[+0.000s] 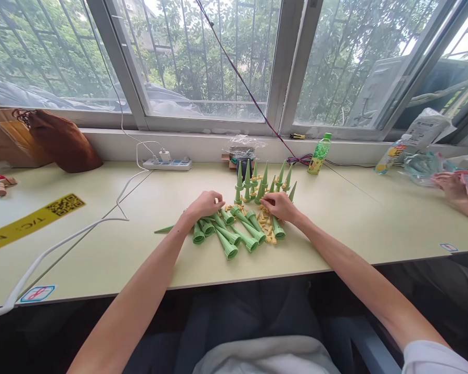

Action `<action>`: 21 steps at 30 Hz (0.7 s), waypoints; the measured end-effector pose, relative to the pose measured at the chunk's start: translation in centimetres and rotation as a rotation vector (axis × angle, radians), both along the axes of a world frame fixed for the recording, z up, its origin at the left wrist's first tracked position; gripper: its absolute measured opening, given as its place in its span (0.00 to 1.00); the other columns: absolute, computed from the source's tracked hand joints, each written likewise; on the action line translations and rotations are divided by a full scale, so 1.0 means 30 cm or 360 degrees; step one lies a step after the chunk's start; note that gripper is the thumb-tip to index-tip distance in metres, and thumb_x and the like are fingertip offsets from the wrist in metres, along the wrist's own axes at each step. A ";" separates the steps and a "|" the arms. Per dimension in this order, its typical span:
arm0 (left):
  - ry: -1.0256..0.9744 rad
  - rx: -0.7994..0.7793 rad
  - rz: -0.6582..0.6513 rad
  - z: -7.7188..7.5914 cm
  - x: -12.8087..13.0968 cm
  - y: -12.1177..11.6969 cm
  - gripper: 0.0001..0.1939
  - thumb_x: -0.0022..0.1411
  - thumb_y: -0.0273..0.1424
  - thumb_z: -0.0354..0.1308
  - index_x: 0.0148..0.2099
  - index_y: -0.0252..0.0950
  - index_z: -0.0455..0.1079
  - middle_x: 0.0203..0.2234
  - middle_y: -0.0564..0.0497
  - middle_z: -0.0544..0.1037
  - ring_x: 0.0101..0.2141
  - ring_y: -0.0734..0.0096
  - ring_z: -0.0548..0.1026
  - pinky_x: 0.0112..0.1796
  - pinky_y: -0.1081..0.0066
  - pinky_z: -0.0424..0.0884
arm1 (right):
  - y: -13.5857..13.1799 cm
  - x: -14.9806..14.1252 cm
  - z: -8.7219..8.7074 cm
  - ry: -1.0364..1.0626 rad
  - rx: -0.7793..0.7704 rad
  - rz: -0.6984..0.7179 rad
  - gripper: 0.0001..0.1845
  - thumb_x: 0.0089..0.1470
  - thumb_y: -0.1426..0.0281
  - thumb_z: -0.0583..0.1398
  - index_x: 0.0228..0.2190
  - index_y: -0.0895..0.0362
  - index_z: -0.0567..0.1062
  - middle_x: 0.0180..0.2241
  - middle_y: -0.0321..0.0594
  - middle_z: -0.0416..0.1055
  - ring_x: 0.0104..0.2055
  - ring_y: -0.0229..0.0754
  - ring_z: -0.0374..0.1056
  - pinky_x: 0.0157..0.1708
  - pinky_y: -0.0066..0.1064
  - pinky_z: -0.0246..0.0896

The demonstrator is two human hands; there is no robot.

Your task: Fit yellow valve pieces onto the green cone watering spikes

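Observation:
Hollow green plastic spikes (228, 245) with ribbed, cup-like ends lie in a heap in the middle of the table. My left hand (207, 203) is over the back left of this heap, fingers curled inward; whatever they hold is hidden. Behind the heap, several green spikes (265, 179) stand point up on their wide ends, with small yellow pieces at their sides. My right hand (283, 205) is pinched at the base of a front standing spike, and what lies between its fingertips is too small to tell. Loose yellow plastic pieces (265, 223) are scattered between the hands.
Behind the standing spikes is a small box (242, 162) with clear plastic. A power strip (167, 164), a white cable (81, 231) and a brown bag (64, 140) are leftward. A green drink bottle (320, 154) stands back right. Another person's hand (452, 186) is at far right.

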State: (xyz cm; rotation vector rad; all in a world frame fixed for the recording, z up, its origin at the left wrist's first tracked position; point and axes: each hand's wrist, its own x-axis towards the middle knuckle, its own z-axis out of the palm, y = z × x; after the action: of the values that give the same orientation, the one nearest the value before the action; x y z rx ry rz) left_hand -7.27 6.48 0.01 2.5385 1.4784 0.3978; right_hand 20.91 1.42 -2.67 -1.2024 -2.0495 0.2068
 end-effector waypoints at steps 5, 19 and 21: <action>-0.0041 -0.0027 -0.0037 0.000 -0.001 0.000 0.16 0.61 0.38 0.50 0.29 0.40 0.76 0.26 0.47 0.78 0.29 0.64 0.73 0.31 0.69 0.65 | -0.001 0.000 0.000 0.0015 -0.0019 0.0028 0.18 0.58 0.65 0.55 0.19 0.58 0.69 0.17 0.34 0.62 0.21 0.34 0.53 0.25 0.29 0.49; -0.0251 0.0052 -0.0001 0.008 0.015 -0.019 0.13 0.59 0.39 0.53 0.33 0.38 0.76 0.23 0.49 0.78 0.26 0.67 0.73 0.32 0.70 0.67 | -0.001 -0.001 0.001 0.0008 0.0004 0.0025 0.18 0.58 0.65 0.55 0.19 0.58 0.69 0.17 0.34 0.62 0.21 0.34 0.53 0.25 0.29 0.50; -0.0305 0.0094 0.0008 0.013 0.018 -0.022 0.12 0.58 0.39 0.55 0.33 0.38 0.75 0.24 0.49 0.78 0.27 0.67 0.74 0.32 0.70 0.68 | -0.001 -0.002 0.003 0.0014 0.0002 0.0027 0.18 0.58 0.64 0.55 0.19 0.58 0.69 0.17 0.35 0.63 0.21 0.34 0.53 0.25 0.29 0.50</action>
State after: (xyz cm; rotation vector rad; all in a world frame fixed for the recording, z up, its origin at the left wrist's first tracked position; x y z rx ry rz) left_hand -6.72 5.82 0.41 2.4607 1.4225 0.6747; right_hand 20.87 1.38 -2.59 -1.1818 -2.0524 0.2184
